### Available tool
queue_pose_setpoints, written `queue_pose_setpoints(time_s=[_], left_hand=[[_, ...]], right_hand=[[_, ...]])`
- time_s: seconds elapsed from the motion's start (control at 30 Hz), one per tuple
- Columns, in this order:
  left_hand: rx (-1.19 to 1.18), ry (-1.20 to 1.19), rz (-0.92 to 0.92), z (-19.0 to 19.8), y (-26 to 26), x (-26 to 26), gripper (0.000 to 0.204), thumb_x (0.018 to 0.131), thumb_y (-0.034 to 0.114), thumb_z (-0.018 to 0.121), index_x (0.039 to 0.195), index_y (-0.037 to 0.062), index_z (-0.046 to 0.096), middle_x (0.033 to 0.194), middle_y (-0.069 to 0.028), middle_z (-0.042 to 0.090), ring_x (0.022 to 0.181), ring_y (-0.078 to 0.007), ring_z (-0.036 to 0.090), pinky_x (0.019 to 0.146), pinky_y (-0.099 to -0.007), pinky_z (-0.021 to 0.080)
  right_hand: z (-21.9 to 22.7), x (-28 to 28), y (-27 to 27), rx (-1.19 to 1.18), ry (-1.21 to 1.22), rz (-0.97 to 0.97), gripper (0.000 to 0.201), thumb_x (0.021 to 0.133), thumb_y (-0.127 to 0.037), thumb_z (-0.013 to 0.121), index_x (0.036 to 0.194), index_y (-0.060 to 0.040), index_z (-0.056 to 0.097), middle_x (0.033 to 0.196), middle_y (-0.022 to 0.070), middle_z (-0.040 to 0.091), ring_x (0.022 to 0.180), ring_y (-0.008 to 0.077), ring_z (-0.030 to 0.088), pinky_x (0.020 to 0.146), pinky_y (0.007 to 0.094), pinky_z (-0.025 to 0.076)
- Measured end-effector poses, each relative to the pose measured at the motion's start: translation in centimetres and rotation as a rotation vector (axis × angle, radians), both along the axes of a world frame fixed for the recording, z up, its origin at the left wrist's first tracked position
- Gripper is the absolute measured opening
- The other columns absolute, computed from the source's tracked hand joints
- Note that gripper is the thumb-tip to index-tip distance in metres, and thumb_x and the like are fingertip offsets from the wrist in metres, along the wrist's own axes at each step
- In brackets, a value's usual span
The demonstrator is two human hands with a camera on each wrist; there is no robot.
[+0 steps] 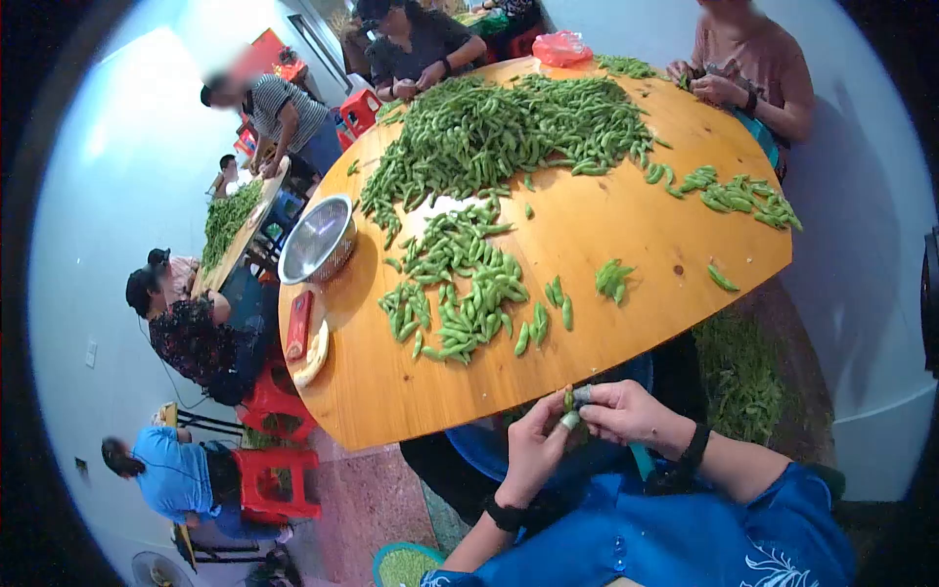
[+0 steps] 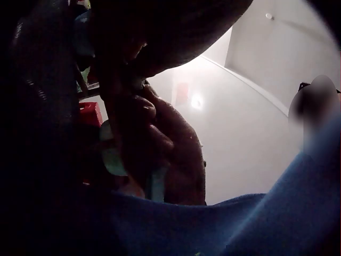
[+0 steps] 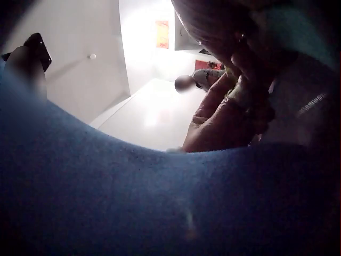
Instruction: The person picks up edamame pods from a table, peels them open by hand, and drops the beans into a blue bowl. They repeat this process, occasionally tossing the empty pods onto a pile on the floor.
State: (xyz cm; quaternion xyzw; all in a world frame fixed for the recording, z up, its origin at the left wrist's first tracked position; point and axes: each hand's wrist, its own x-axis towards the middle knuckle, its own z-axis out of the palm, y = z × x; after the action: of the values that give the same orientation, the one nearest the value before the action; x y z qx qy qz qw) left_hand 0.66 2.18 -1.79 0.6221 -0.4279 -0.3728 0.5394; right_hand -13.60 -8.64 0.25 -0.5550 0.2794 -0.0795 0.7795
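Just off the near edge of the table (image 1: pixel 626 338), a green pod (image 1: pixel 568 400) is pinched by curled fingers of the left hand (image 1: pixel 533 440) and right hand (image 1: pixel 634 416). Loose pods (image 1: pixel 473 305) are scattered inward; a pod heap (image 1: pixel 489 132) is piled toward the far edge.

Broad orange-brown wooden tabletop (image 1: pixel 636 333): smooth, faintly glossy, grain showing. Curved green bean pods (image 1: pixel 469 132): bumpy, matt. Round silver metal colander (image 1: pixel 335 249): shiny, perforated. Pinkish-red plastic bag (image 1: pixel 562 49): thin, crinkled. Bright-blue cloth shirt (image 1: pixel 646 533): creased.
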Motion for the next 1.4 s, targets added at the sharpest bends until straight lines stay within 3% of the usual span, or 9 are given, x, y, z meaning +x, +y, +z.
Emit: queue_pose_setpoints(time_s=[0.4, 0.47, 0.53, 0.6, 0.73, 0.97, 1.07, 1.2, 1.4], left_hand=[[0.034, 0.868, -0.105, -3.4, 0.3, 1.0, 0.029, 0.097, 0.016, 0.046, 0.122, 0.0007, 0.050, 0.090, -0.0060, 0.061, 0.065, -0.0116, 0.056, 0.057, -0.0226, 0.046], [0.056, 0.742, -0.061, -3.1, 0.2, 0.6, 0.027, 0.097, 0.016, 0.047, 0.119, 0.0013, 0.052, 0.087, -0.0048, 0.061, 0.063, -0.0105, 0.055, 0.055, -0.0220, 0.044], [0.142, 0.422, 0.003, -2.2, 0.2, 0.1, 0.021, 0.097, 0.018, 0.047, 0.110, 0.0028, 0.054, 0.081, -0.0023, 0.059, 0.059, -0.0078, 0.053, 0.050, -0.0202, 0.042], [0.152, 0.435, 0.023, -2.2, 0.1, 0.1, 0.019, 0.097, 0.017, 0.047, 0.108, 0.0030, 0.054, 0.080, -0.0015, 0.059, 0.058, -0.0071, 0.052, 0.049, -0.0198, 0.041], [0.074, 0.387, 0.038, -3.5, 0.1, 0.2, 0.017, 0.097, 0.016, 0.045, 0.104, 0.0036, 0.054, 0.077, 0.0005, 0.058, 0.059, -0.0054, 0.051, 0.050, -0.0190, 0.040], [0.087, 0.347, -0.050, -2.7, 0.3, 0.8, 0.017, 0.094, 0.016, 0.040, 0.100, 0.0058, 0.053, 0.073, -0.0002, 0.058, 0.058, -0.0081, 0.051, 0.050, -0.0214, 0.040], [0.037, 0.617, -0.045, -2.8, -0.1, 0.7, 0.026, 0.085, 0.004, 0.036, 0.104, -0.0009, 0.052, 0.080, -0.0079, 0.059, 0.058, -0.0113, 0.050, 0.050, -0.0225, 0.039], [0.009, 0.885, -0.019, -2.9, 0.3, 1.3, 0.033, 0.089, 0.003, 0.036, 0.120, -0.0001, 0.046, 0.096, -0.0091, 0.058, 0.072, -0.0127, 0.056, 0.056, -0.0214, 0.042], [0.019, 0.579, 0.083, -3.4, 0.6, 0.8, 0.020, 0.098, 0.020, 0.044, 0.105, 0.0030, 0.053, 0.091, -0.0058, 0.060, 0.067, -0.0094, 0.055, 0.055, -0.0201, 0.043]], right_hand=[[-1.3, 0.1, -0.4, -0.002, 0.069, 0.071, 0.017, 0.092, -0.016, 0.052, 0.099, -0.0057, 0.064, 0.068, 0.0000, 0.058, 0.053, 0.0068, 0.052, 0.047, 0.0227, 0.042], [-1.5, 0.5, 0.3, -0.554, -0.029, -0.046, 0.018, 0.089, -0.012, 0.054, 0.100, -0.0020, 0.064, 0.073, 0.0081, 0.065, 0.061, 0.0135, 0.060, 0.056, 0.0289, 0.048], [-0.9, 0.8, 0.7, -0.573, -0.015, -0.044, 0.019, 0.087, -0.011, 0.055, 0.100, -0.0009, 0.063, 0.076, 0.0107, 0.066, 0.065, 0.0154, 0.062, 0.060, 0.0307, 0.049], [-1.3, 1.0, 1.1, -0.625, -0.032, -0.072, 0.019, 0.086, -0.010, 0.055, 0.100, 0.0001, 0.064, 0.075, 0.0125, 0.067, 0.068, 0.0156, 0.064, 0.063, 0.0313, 0.050], [-0.1, 1.0, 0.9, -0.355, 0.065, -0.037, 0.021, 0.087, -0.009, 0.055, 0.103, 0.0011, 0.064, 0.076, 0.0084, 0.067, 0.070, 0.0108, 0.062, 0.063, 0.0284, 0.050], [-0.6, 1.3, 1.1, -0.438, -0.002, -0.081, 0.022, 0.088, -0.008, 0.054, 0.105, -0.0017, 0.065, 0.077, 0.0060, 0.067, 0.071, 0.0084, 0.062, 0.064, 0.0273, 0.051], [-1.4, 1.3, 0.7, -0.333, 0.082, -0.069, 0.018, 0.089, -0.011, 0.054, 0.097, -0.0018, 0.067, 0.062, -0.0001, 0.058, 0.050, 0.0055, 0.052, 0.046, 0.0226, 0.042], [-0.8, 1.7, 0.3, -0.257, 0.093, -0.091, 0.017, 0.088, -0.013, 0.054, 0.091, -0.0009, 0.066, 0.063, 0.0003, 0.059, 0.049, 0.0063, 0.052, 0.044, 0.0224, 0.041], [-1.5, 2.1, 0.5, -0.384, 0.056, -0.037, 0.018, 0.087, -0.013, 0.055, 0.095, 0.0000, 0.066, 0.063, 0.0038, 0.060, 0.048, 0.0079, 0.053, 0.045, 0.0251, 0.044]])
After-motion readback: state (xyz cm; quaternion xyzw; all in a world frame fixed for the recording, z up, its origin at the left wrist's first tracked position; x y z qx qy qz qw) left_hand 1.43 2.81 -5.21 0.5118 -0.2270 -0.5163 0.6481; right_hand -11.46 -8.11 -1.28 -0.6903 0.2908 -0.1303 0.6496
